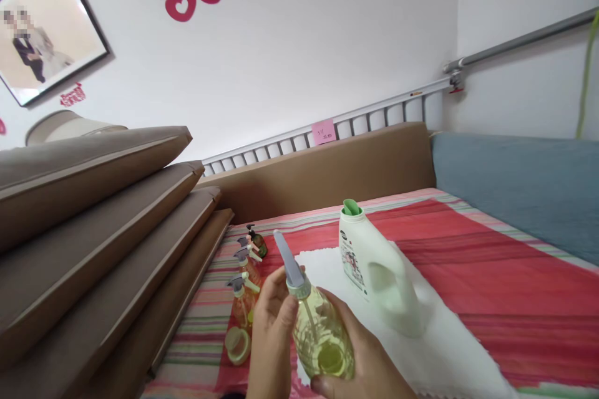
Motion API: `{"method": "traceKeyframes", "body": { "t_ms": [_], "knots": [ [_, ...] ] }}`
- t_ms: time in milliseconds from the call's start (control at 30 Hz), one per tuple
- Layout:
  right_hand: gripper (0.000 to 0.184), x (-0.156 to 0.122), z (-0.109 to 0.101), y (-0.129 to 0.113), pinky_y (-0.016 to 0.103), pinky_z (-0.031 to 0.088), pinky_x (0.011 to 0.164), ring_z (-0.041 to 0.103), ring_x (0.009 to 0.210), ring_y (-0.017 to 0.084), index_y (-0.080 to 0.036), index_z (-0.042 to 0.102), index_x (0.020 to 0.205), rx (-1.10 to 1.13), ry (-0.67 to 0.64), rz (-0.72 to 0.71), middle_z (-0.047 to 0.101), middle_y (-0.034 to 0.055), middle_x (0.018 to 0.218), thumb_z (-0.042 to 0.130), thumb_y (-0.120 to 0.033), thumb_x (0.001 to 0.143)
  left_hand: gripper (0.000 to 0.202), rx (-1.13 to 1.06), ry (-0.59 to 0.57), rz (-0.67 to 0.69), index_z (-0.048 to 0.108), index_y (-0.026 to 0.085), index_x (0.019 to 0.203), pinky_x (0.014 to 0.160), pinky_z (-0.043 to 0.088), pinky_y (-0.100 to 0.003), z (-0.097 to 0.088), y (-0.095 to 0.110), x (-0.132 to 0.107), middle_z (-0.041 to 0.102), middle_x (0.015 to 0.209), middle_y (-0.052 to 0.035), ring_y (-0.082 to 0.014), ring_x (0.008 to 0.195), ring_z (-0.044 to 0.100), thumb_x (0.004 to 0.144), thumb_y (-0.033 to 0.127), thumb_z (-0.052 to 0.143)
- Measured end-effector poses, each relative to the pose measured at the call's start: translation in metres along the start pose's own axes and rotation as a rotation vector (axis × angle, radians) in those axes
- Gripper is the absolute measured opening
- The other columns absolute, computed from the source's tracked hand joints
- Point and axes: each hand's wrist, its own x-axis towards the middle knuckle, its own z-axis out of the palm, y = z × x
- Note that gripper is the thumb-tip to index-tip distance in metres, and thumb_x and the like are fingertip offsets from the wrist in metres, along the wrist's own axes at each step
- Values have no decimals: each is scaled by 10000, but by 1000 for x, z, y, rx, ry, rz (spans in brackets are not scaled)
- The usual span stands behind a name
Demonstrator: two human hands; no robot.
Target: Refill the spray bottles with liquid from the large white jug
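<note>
A clear spray bottle [322, 336] with pale yellow liquid and a grey trigger head is held low in the middle of the view. My right hand [369, 361] wraps round its body from below. My left hand [271, 324] grips it at the neck, fingers closed by the grey sprayer. Just behind it stands a white detergent jug [384, 274] with an open green spout, on a white towel [449, 349].
Several more spray bottles [246, 274] and a loose round cap [238, 345] lie at the left on the red striped cover [505, 274]. Stacked brown cushions [93, 230] rise at the left; a brown headboard [327, 168] and blue padding [515, 187] border the far side.
</note>
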Motion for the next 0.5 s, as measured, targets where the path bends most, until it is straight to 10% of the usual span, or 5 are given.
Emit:
{"method": "traceKeyframes", "body": {
  "t_ms": [133, 333, 500],
  "knots": [
    [880, 0, 4, 5, 397, 354, 1017, 451, 1206, 286, -215, 383, 1316, -144, 69, 14, 510, 95, 1306, 617, -93, 476, 342, 106, 37, 78, 651, 170, 935, 868, 429, -321, 0, 1, 2, 695, 936, -72, -235, 929, 615, 658, 349, 738],
    [857, 1, 3, 7, 365, 396, 981, 484, 1176, 271, -231, 381, 1319, -36, -32, -40, 522, 82, 1306, 611, -99, 505, 398, -91, -220, -72, 675, 144, 975, 880, 422, -370, -13, -4, 14, 698, 954, -119, -276, 973, 604, 715, 446, 663],
    [897, 2, 4, 15, 406, 323, 1040, 422, 1233, 288, -222, 368, 1335, -203, 54, -7, 477, 95, 1341, 618, -109, 481, 379, 137, -102, 58, 671, 171, 937, 834, 421, -308, -13, 4, 12, 694, 931, -75, -239, 916, 607, 639, 391, 750]
  ]
}}
